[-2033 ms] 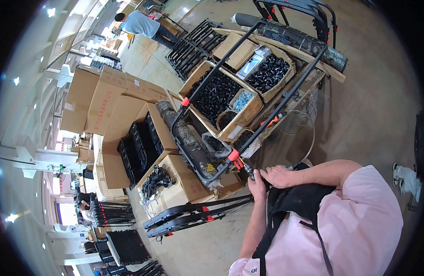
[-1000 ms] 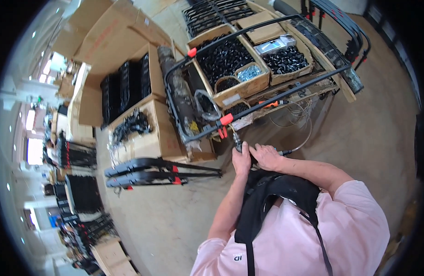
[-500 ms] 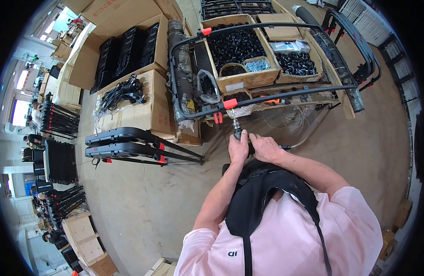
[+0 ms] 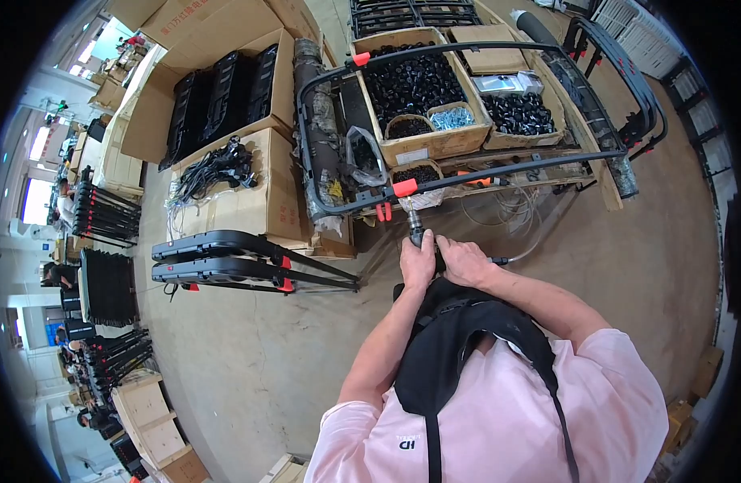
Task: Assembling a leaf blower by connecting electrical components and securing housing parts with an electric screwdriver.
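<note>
Hands meet in front of the person's chest, both wrapped around a slim dark metal power tool (image 4: 419, 233) that stands nearly upright between them. Left hand (image 4: 417, 262) grips the tool's body from the left with fingers curled shut on it, and right hand (image 4: 461, 262) closes on it from the right, the 2 hands touching each other. A thin dark hose (image 4: 507, 259) runs off to the right from under the right hand. The tool's tip points up at a long black metal tube frame (image 4: 499, 167) and sits just below an orange plastic clip (image 4: 404, 187) on that tube; whether the tip touches the tube cannot be told. Behind the frame stands an open cardboard box of small black parts (image 4: 411, 84), with a smaller bowl of blue-grey screws (image 4: 451, 118) set in it. To the left, 2 folded black frames with orange clips (image 4: 226, 259) lie on the concrete floor (image 4: 250, 354), beside a closed cardboard box carrying a bundle of black cables (image 4: 214, 169).
</note>
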`<state>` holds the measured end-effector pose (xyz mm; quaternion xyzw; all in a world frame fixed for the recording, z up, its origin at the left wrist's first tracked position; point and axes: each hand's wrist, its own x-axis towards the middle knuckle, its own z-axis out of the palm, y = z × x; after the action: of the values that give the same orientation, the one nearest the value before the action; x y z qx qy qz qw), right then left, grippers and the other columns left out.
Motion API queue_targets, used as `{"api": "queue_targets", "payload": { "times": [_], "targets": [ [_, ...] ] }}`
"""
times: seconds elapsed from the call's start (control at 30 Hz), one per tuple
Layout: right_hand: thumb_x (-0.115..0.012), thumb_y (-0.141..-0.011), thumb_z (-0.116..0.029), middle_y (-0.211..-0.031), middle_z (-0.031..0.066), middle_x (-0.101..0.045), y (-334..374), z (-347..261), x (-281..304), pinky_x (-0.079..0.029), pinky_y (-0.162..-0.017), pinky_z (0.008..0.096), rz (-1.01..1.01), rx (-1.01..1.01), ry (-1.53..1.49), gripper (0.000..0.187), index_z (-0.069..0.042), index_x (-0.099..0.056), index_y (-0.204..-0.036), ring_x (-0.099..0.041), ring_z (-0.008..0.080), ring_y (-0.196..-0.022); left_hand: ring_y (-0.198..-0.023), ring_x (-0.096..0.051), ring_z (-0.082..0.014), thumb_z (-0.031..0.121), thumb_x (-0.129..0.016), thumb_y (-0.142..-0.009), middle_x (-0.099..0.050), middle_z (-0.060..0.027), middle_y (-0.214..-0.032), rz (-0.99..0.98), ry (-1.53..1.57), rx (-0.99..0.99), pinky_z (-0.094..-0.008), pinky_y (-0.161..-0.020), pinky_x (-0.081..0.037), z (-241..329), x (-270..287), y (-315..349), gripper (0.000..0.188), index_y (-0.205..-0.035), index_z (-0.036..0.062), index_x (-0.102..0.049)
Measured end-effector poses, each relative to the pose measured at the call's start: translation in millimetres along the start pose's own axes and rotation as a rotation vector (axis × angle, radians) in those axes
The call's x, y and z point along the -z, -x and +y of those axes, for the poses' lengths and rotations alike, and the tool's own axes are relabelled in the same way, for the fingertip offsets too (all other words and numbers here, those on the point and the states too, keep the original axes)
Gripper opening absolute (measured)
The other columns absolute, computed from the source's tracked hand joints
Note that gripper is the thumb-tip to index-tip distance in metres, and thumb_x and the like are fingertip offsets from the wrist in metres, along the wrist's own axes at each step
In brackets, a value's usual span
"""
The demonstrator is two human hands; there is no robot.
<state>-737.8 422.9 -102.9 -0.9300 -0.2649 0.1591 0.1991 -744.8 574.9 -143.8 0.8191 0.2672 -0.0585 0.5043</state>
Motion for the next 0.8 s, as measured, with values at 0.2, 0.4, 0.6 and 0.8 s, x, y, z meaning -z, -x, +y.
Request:
{"api": "queue_targets", "payload": {
  "times": [0.2,0.4,0.6,0.8],
  "targets": [
    [-0.085,-0.075,-0.020,-0.102,0.0279,-0.072,-4,8,0,-0.060,-0.083,0.0530,0.010,-0.001,-0.007,0.066,0.004,-0.049,-0.125,-0.072,0.0465,-0.095,-0.096,-0.070,-0.0480,0.053,-0.067,-0.099,-0.072,-0.0301,-0.095,-0.027,0.023,0.016,-0.0530,-0.086,-0.053,8,-1,-3,0.060,-0.103,-0.0065,-0.062],
    [-0.084,-0.075,-0.020,-0.103,0.0284,-0.073,-10,9,1,-0.060,-0.084,0.0527,0.023,0.002,-0.010,0.070,0.005,-0.049,-0.129,-0.072,0.0466,-0.095,-0.100,-0.070,-0.0496,0.055,-0.066,-0.098,-0.071,-0.0322,-0.099,-0.008,-0.005,-0.002,-0.0541,-0.088,-0.053,2,-5,-13,0.062,-0.105,-0.0072,-0.061],
    [-0.083,-0.074,-0.017,-0.103,0.0290,-0.073,-15,7,4,-0.059,-0.084,0.0535,0.031,-0.009,-0.032,0.074,0.006,-0.047,-0.134,-0.072,0.0469,-0.097,-0.092,-0.071,-0.0403,0.051,-0.068,-0.099,-0.072,-0.0249,-0.094,0.029,-0.038,0.007,-0.0493,-0.085,-0.053,0,-9,-18,0.056,-0.102,-0.0045,-0.063],
    [-0.081,-0.074,-0.015,-0.104,0.0288,-0.072,-19,6,9,-0.059,-0.085,0.0544,0.041,-0.011,-0.054,0.072,0.005,-0.047,-0.134,-0.072,0.0470,-0.097,-0.095,-0.071,-0.0414,0.052,-0.069,-0.098,-0.072,-0.0269,-0.097,0.022,-0.020,0.009,-0.0495,-0.086,-0.053,0,-9,-26,0.057,-0.103,-0.0050,-0.062]
  ]
}}
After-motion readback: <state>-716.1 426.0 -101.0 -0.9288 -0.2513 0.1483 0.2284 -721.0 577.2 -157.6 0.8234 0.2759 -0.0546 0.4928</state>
